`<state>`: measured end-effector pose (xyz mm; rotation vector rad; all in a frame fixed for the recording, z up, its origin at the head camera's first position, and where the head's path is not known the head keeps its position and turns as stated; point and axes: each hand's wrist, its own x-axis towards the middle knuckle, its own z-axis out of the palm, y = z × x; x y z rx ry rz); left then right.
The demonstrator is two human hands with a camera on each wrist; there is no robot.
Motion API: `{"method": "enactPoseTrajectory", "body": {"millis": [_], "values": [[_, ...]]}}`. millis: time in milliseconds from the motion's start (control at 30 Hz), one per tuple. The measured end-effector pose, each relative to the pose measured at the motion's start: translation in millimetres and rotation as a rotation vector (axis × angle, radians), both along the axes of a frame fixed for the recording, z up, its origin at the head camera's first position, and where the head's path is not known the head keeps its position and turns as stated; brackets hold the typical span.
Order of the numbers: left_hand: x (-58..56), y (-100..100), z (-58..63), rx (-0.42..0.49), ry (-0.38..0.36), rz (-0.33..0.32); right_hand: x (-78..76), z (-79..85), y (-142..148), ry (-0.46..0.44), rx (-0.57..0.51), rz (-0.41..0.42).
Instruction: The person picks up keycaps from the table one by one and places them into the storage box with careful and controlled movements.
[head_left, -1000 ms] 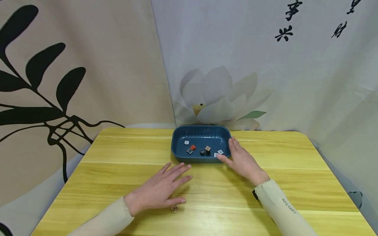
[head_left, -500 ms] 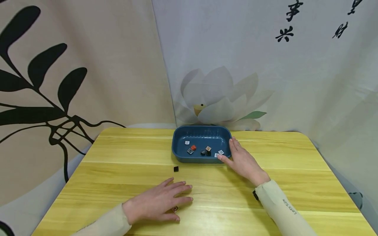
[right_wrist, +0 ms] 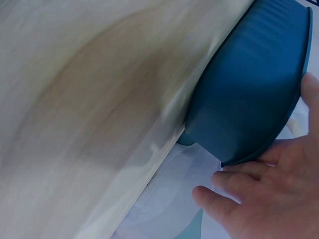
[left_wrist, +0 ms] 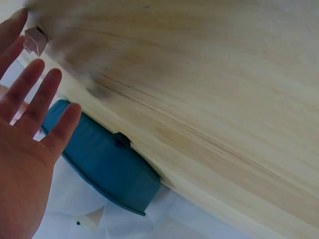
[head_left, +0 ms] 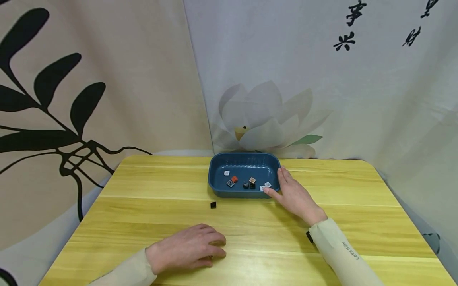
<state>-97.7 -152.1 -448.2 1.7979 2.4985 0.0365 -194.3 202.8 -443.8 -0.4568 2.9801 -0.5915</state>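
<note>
In the head view my left hand [head_left: 187,248] is low over the front of the table with its fingers bent loosely downward. The left wrist view shows a small pinkish cube [left_wrist: 36,41] close by the thumb and forefinger tips, and a gap seems to remain around it. A black cube [head_left: 213,205] lies on the wood in front of the blue tray [head_left: 243,194]. My right hand [head_left: 297,194] holds the tray's right front corner, its thumb over the front rim and its fingers along the right side. Whether those fingers press hard cannot be seen.
Inside the tray several small cubes lie scattered, among them a red cube [head_left: 234,179], a white cube [head_left: 227,173] and a tan cube [head_left: 252,180]. The wooden table [head_left: 150,198] ends just behind the tray, against a printed cloth [head_left: 161,79].
My left hand has drawn back toward the near side, and its spread fingers have bent down over the patterned cube. The black cube has come into view. My right hand stays at the tray.
</note>
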Motion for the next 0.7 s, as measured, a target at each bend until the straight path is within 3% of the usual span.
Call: {"method": "enactPoseTrajectory", "body": {"millis": [200,467,700], "values": [[0.5,0.0,3.1,-0.009,-0.016,-0.015,0.0,-1.3,0.4,-0.004,-0.002,-0.002],[1.0,1.3,2.1,0.032,0.023,-0.051,-0.4,-0.8,0.3,0.000,-0.008,-0.003],[0.2,0.8,4.2,0.013,-0.028,-0.045,-0.7,-0.1,0.4,0.003,-0.012,0.002]]}}
